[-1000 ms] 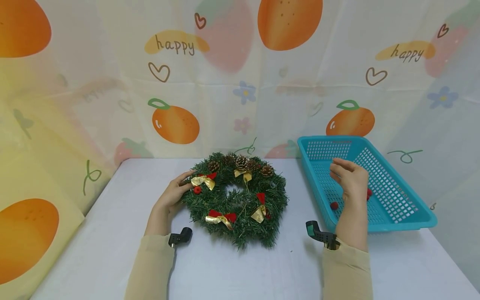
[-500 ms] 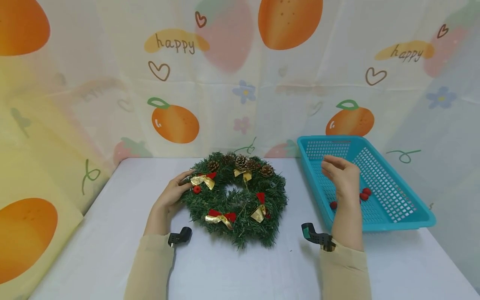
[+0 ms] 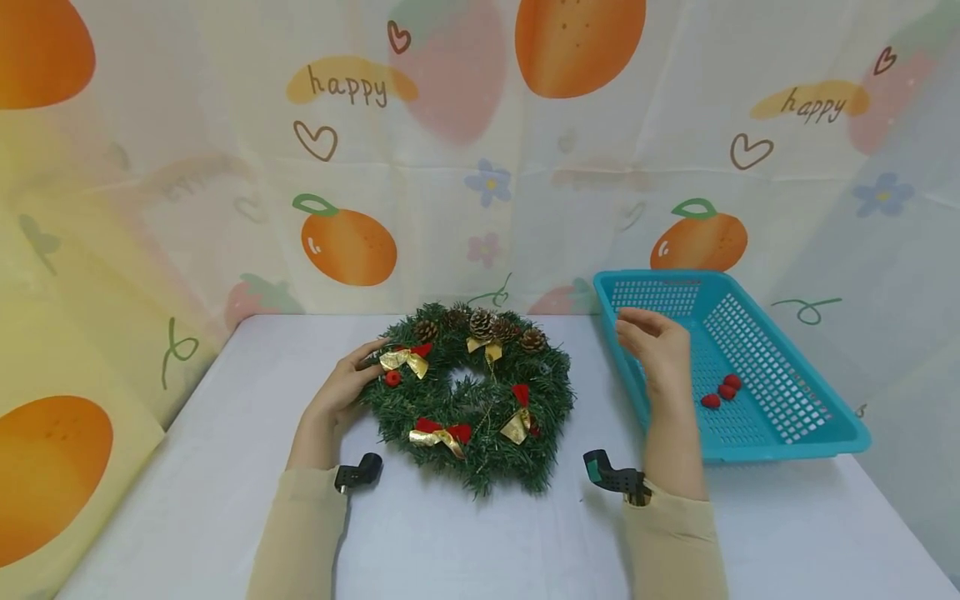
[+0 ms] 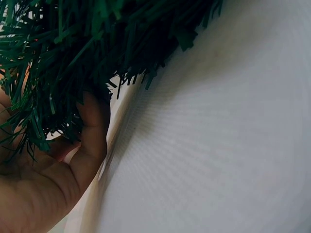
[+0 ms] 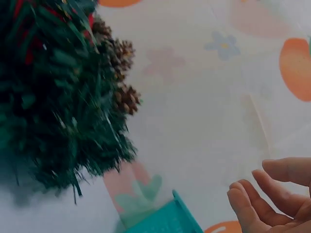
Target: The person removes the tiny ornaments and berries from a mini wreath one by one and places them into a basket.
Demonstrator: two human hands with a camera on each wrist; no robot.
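Observation:
A green wreath lies on the white-covered table, trimmed with gold-and-red bows, pine cones and a red ball. My left hand grips its left edge. In the left wrist view, the thumb hooks under the green needles. Raised over the left side of a turquoise basket is my right hand, apart from the wreath. The right wrist view shows the fingers of the right hand loosely bent, and no object is visible between them.
Three small red balls show on the basket floor, right of the right forearm. A printed cloth hangs behind the table. Each wrist wears a black camera mount.
My right hand has shifted left, from over the basket's middle to its left side, uncovering red balls. The left hand and the wreath have stayed put.

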